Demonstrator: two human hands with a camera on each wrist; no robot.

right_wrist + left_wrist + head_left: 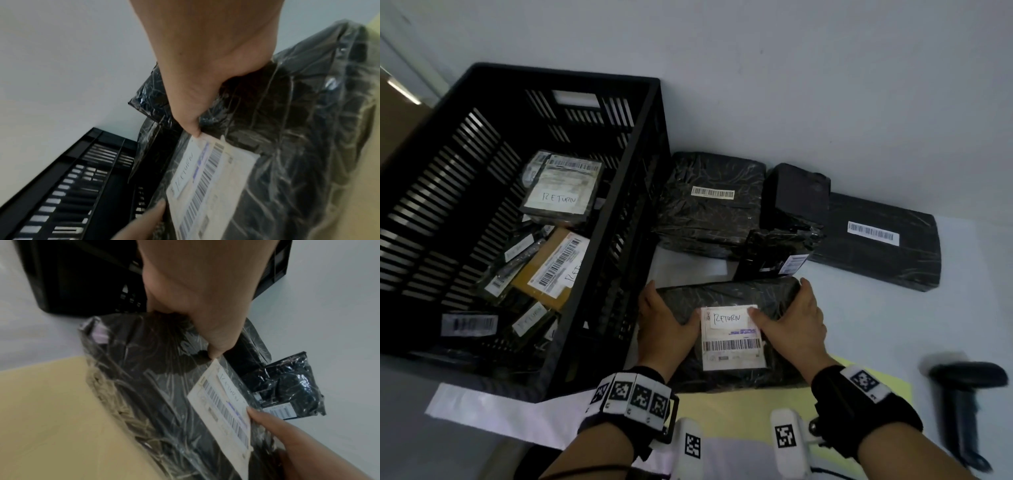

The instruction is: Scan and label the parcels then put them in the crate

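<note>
A black plastic-wrapped parcel (732,294) (154,394) (287,129) sits over a yellow sheet, just right of the black crate (558,73). It carries a barcode sheet and a white handwritten RETURN label (727,318). My left hand (664,318) (195,288) grips its left end, thumb on top beside the label. My right hand (787,322) (205,48) grips the right end, thumb tip on the label's corner. Several labelled parcels lie in the crate. Whether the parcel is lifted off the sheet is unclear.
Three black parcels (712,202) (794,195) (876,240) and a smaller one (774,257) lie against the wall behind. A black handheld scanner (962,404) lies at the right. A white paper strip (500,414) and the yellow sheet (756,404) lie near me.
</note>
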